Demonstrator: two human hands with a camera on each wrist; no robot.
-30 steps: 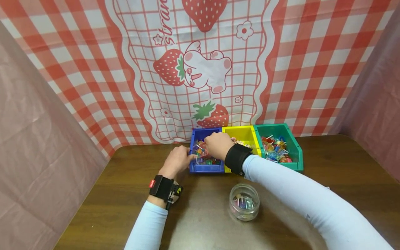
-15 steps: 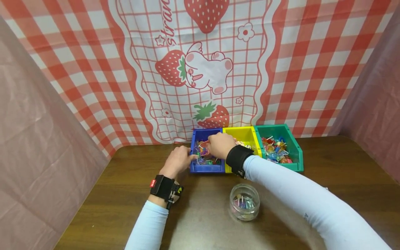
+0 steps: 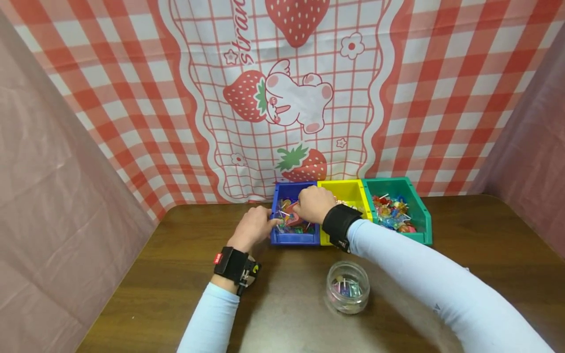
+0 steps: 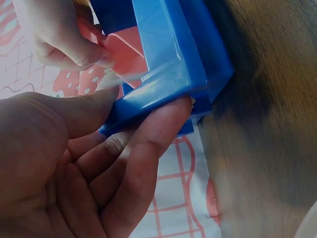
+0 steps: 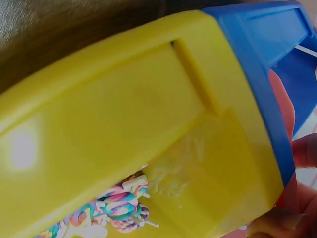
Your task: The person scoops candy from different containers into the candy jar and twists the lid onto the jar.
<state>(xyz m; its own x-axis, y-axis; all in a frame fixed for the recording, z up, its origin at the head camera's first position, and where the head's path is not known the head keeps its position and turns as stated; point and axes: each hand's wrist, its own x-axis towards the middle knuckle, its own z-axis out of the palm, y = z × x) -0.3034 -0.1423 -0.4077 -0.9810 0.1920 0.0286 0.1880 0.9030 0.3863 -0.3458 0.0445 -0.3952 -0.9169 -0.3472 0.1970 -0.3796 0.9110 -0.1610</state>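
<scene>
My left hand (image 3: 252,228) pinches the left wall of a blue bin (image 3: 295,239) between thumb and fingers, which the left wrist view shows closely. My right hand (image 3: 315,205) reaches over the blue bin and holds a pink scoop (image 4: 126,52) down inside it. Wrapped candies and white-sticked lollipops (image 3: 284,215) lie around the scoop. Its handle is mostly hidden by the right hand. In the right wrist view only the right fingertips (image 5: 280,223) show, at the lower right, beside the divider of blue and yellow.
A yellow bin (image 3: 342,186) with swirled candies (image 5: 119,203) and a green bin (image 3: 421,223) of wrapped candies adjoin on the right. An uncovered glass jar (image 3: 347,289) with some candies stands nearer on the wooden table (image 3: 167,284). A checked cloth (image 3: 437,98) hangs behind.
The right hand shifts the pink scoop slightly among the candies in the blue bin, and more of its pink surface shows. The left hand keeps its grip on the bin's wall.
</scene>
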